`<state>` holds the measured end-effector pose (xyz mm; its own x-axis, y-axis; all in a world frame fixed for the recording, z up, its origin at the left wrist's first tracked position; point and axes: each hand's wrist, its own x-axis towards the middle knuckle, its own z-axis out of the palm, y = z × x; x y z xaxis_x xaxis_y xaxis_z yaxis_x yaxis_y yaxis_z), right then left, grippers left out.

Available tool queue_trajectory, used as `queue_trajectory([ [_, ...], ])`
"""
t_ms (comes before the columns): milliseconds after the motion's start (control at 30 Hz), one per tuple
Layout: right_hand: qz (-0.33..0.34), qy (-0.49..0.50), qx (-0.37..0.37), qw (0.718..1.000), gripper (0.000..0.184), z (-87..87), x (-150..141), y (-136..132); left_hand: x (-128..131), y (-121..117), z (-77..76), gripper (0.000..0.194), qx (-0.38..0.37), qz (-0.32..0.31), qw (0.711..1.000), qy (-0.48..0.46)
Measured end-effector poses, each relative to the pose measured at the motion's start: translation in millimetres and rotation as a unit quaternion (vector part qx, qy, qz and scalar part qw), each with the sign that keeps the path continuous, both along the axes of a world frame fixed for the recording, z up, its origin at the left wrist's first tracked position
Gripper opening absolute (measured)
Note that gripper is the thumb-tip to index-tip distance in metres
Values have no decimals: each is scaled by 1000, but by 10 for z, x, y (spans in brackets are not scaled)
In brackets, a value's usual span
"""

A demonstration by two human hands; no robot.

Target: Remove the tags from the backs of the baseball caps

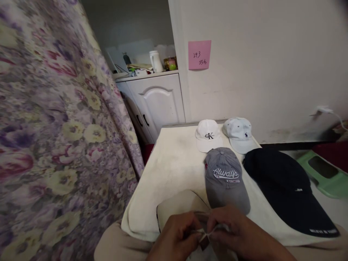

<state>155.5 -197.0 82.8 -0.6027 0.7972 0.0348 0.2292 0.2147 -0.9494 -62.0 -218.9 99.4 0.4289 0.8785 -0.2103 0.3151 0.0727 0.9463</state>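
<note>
Both my hands meet at the bottom middle of the view, over a beige cap that lies at the near edge of the table. My left hand and my right hand each pinch a thin white string with a small tag between the fingertips. A grey cap with white lettering lies just beyond my right hand. To its right rests a dark navy cap. Farther back sit a white cap and a pale blue cap.
A flowered curtain fills the left side. A white cabinet with bottles on top stands behind the table. A pink note sticks to the wall. A green stool sits on the floor at right.
</note>
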Motion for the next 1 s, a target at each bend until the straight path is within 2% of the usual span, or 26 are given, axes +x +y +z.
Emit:
queue_trajectory([
  [167, -17, -14, -30, 999, 13, 21, -16, 0, -16, 19, -31, 19, -12, 3, 1000, 6],
  [467, -14, -62, -6, 998, 10, 73, 19, -31, 0, 32, 8, 21, -2, -15, 1000, 7],
  [700, -11, -29, -13, 999, 9, 56, 6, -21, -10, 26, -20, 21, -2, 3, 1000, -8],
  [867, -1, -5, -27, 1000, 9, 53, -14, -14, -28, 29, -42, 22, 4, -10, 1000, -11],
  [1000, -12, -31, -24, 999, 11, 54, -24, -16, -27, 29, -47, 22, 8, -9, 1000, -7],
])
